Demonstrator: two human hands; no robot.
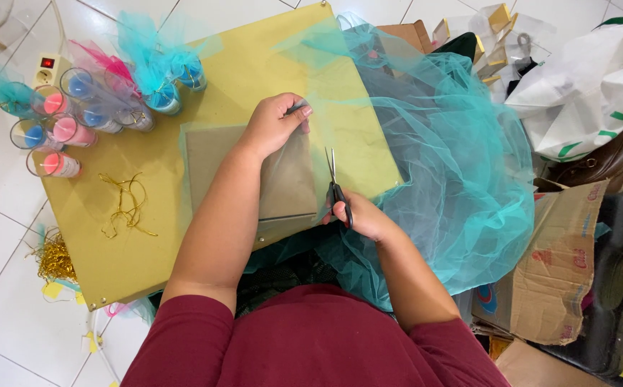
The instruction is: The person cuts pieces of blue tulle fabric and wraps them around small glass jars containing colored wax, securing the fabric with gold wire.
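Head view: on the yellow bench (146,236), everything can be placed from the grey cardboard template (218,161) at its middle. Far left of the template, clear cups of pink and blue filling (64,129) stand bunched at the bench's corner, some capped with tulle tufts, out of the cutting path. Between them and the template lies a tangle of gold cord (126,204). The left hand (277,123) presses down on the template's top right corner, fingers curled over the turquoise tulle (454,143) laid across it, likely pinning both flat so the fabric cannot slip. Just right of the template, the right hand (365,215) grips black-handled scissors (336,188), blades pointing up along the template's right edge as a guide. Right of that, the loose tulle billows off the bench toward cardboard boxes (555,265).
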